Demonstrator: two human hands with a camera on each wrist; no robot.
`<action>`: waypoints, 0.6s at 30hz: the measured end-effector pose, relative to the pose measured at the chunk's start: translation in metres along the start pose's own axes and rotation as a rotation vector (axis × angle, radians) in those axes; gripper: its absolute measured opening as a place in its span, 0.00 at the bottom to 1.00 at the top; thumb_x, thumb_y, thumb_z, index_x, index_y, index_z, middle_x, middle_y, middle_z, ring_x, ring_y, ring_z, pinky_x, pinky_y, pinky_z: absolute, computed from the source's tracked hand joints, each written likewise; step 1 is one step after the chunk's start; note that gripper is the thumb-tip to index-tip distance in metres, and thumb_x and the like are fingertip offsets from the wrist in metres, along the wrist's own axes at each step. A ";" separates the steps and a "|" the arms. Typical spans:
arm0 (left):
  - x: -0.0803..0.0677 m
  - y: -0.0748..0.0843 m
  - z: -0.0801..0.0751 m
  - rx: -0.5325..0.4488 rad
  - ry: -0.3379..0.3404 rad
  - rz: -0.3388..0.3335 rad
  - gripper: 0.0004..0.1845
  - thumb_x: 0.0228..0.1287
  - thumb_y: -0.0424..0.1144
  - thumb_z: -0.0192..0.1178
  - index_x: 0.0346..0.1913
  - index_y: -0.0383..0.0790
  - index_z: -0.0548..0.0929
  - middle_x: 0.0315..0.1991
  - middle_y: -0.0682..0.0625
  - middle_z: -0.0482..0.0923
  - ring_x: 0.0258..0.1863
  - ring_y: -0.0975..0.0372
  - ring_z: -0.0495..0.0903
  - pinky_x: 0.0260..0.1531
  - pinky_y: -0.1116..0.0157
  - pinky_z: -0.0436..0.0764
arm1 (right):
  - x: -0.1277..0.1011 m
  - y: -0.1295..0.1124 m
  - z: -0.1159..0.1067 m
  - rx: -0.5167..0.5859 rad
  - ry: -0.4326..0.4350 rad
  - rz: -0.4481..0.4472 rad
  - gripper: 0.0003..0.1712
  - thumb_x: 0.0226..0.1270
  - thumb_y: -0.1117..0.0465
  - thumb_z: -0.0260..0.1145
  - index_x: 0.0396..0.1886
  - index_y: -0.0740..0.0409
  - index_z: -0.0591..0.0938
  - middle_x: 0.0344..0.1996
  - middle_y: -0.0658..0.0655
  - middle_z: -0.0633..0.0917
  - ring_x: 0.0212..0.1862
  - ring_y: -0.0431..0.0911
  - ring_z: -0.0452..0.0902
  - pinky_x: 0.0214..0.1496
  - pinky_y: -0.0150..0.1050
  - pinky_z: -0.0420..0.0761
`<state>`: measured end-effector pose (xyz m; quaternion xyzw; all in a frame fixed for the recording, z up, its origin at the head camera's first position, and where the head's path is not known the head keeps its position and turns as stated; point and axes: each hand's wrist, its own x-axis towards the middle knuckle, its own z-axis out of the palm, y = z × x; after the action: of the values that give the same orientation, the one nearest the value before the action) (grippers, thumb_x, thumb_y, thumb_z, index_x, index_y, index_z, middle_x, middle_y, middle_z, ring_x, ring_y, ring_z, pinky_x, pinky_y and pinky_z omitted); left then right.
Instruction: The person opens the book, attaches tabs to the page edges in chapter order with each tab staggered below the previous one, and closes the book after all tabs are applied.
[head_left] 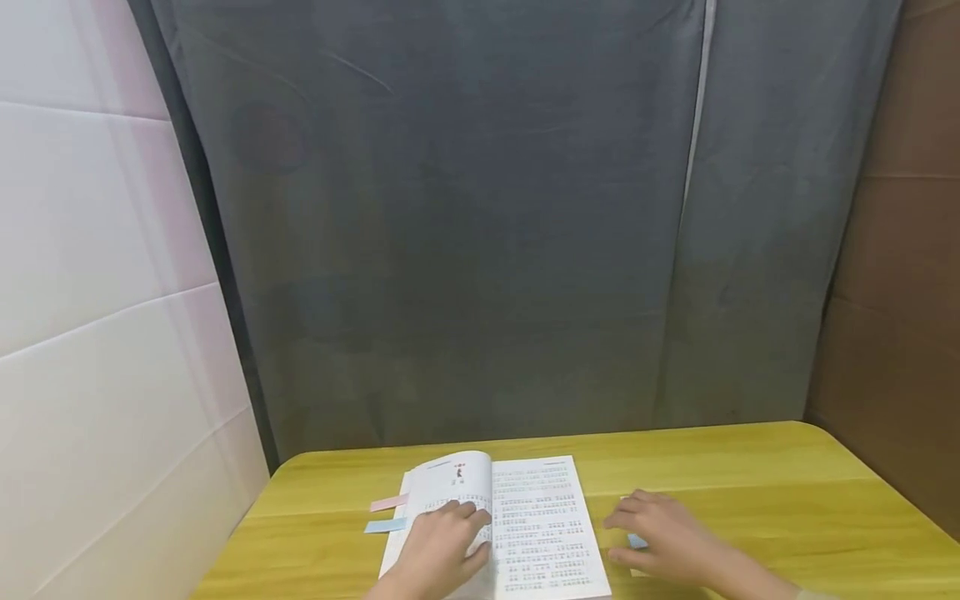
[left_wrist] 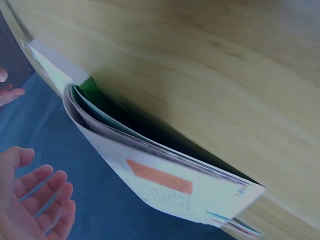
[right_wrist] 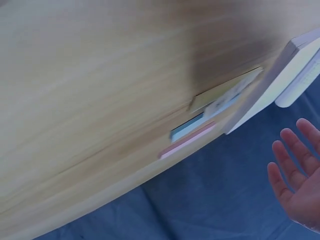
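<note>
An open book (head_left: 536, 521) lies on the table, its left pages bulging up near the spine. A pink tab (head_left: 388, 503) and a blue tab (head_left: 386, 526) stick out from its left edge. My left hand (head_left: 444, 546) is over the left page near the spine, fingers loosely bent, with nothing in its grasp in the left wrist view. To the right of the book, my right hand (head_left: 663, 533) hovers over a set of sticky tabs, fingers spread and relaxed. In the right wrist view the set shows yellow (right_wrist: 215, 95), blue (right_wrist: 187, 127) and pink (right_wrist: 187, 141) strips.
The yellowish wooden table (head_left: 750, 483) extends to both sides of the book. A grey curtain (head_left: 465, 250) hangs behind it, with a white panel (head_left: 97, 292) on the left and a brown one (head_left: 900, 292) on the right.
</note>
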<state>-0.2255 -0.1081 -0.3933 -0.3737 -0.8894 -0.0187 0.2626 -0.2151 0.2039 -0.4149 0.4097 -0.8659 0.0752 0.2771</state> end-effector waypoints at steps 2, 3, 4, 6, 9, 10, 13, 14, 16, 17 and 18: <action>0.004 0.004 0.000 -0.009 0.002 0.006 0.09 0.47 0.44 0.59 0.32 0.44 0.80 0.24 0.58 0.72 0.22 0.65 0.70 0.14 0.70 0.67 | -0.005 0.003 -0.001 0.000 0.004 0.009 0.14 0.50 0.50 0.66 0.34 0.52 0.82 0.33 0.43 0.79 0.37 0.40 0.73 0.37 0.43 0.75; 0.006 0.006 0.000 -0.015 0.001 0.008 0.09 0.47 0.44 0.59 0.32 0.44 0.80 0.24 0.58 0.72 0.22 0.65 0.70 0.14 0.70 0.66 | -0.007 0.004 -0.002 0.007 0.001 0.017 0.14 0.50 0.50 0.66 0.34 0.52 0.82 0.33 0.43 0.79 0.37 0.40 0.73 0.36 0.42 0.75; 0.008 0.007 0.000 -0.019 0.000 0.012 0.09 0.47 0.44 0.59 0.32 0.45 0.80 0.24 0.58 0.72 0.21 0.65 0.70 0.13 0.71 0.66 | -0.008 0.005 -0.003 0.014 -0.005 0.026 0.14 0.51 0.50 0.66 0.34 0.52 0.82 0.34 0.42 0.79 0.37 0.40 0.73 0.35 0.41 0.75; 0.011 0.011 0.001 -0.019 0.004 0.021 0.09 0.48 0.45 0.59 0.32 0.45 0.80 0.23 0.58 0.71 0.21 0.66 0.70 0.13 0.71 0.65 | -0.012 0.007 -0.004 0.024 -0.016 0.044 0.13 0.51 0.50 0.66 0.34 0.52 0.82 0.34 0.42 0.79 0.36 0.40 0.73 0.34 0.41 0.75; 0.016 0.016 0.002 -0.024 0.007 0.034 0.10 0.48 0.46 0.59 0.32 0.45 0.80 0.23 0.59 0.71 0.21 0.67 0.69 0.13 0.72 0.64 | -0.015 0.009 -0.005 0.031 -0.023 0.056 0.13 0.52 0.50 0.66 0.34 0.51 0.82 0.34 0.41 0.78 0.37 0.40 0.73 0.34 0.42 0.75; 0.018 0.018 0.002 -0.026 0.009 0.040 0.10 0.48 0.46 0.59 0.32 0.46 0.80 0.23 0.59 0.72 0.21 0.67 0.69 0.13 0.73 0.64 | -0.016 0.009 -0.006 0.026 -0.020 0.057 0.13 0.52 0.50 0.66 0.34 0.51 0.82 0.34 0.41 0.78 0.37 0.40 0.73 0.34 0.42 0.75; 0.024 0.025 0.003 -0.032 0.012 0.058 0.10 0.48 0.46 0.59 0.33 0.46 0.81 0.23 0.59 0.72 0.20 0.69 0.68 0.14 0.74 0.64 | -0.019 0.011 -0.007 0.022 -0.018 0.060 0.12 0.51 0.51 0.66 0.33 0.51 0.82 0.33 0.41 0.78 0.36 0.40 0.73 0.33 0.41 0.75; 0.026 0.027 0.004 -0.035 0.013 0.065 0.10 0.48 0.46 0.59 0.33 0.46 0.81 0.23 0.59 0.73 0.20 0.69 0.68 0.15 0.74 0.64 | -0.020 0.012 -0.007 0.017 -0.014 0.058 0.12 0.51 0.51 0.66 0.33 0.51 0.82 0.33 0.41 0.78 0.36 0.40 0.73 0.33 0.41 0.75; 0.030 0.031 0.005 -0.032 0.019 0.079 0.10 0.48 0.47 0.60 0.32 0.46 0.80 0.23 0.60 0.72 0.20 0.69 0.68 0.15 0.74 0.64 | -0.023 0.014 -0.007 0.017 -0.010 0.057 0.11 0.51 0.52 0.67 0.32 0.51 0.82 0.32 0.41 0.78 0.34 0.39 0.73 0.31 0.39 0.75; 0.031 0.033 0.006 -0.030 0.024 0.086 0.10 0.48 0.47 0.60 0.32 0.47 0.80 0.23 0.60 0.72 0.20 0.69 0.68 0.14 0.74 0.64 | -0.025 0.015 -0.006 0.012 -0.004 0.055 0.10 0.50 0.52 0.67 0.31 0.51 0.82 0.31 0.41 0.78 0.34 0.38 0.72 0.31 0.38 0.75; 0.033 0.035 0.007 -0.024 0.030 0.093 0.10 0.47 0.47 0.60 0.32 0.47 0.80 0.22 0.60 0.72 0.20 0.69 0.68 0.14 0.74 0.64 | -0.026 0.016 -0.006 0.006 0.005 0.054 0.10 0.50 0.52 0.67 0.30 0.51 0.81 0.31 0.41 0.78 0.33 0.38 0.72 0.30 0.38 0.74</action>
<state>-0.2245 -0.0593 -0.3894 -0.4173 -0.8668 -0.0228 0.2720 -0.2111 0.2339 -0.4229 0.3870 -0.8756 0.0861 0.2758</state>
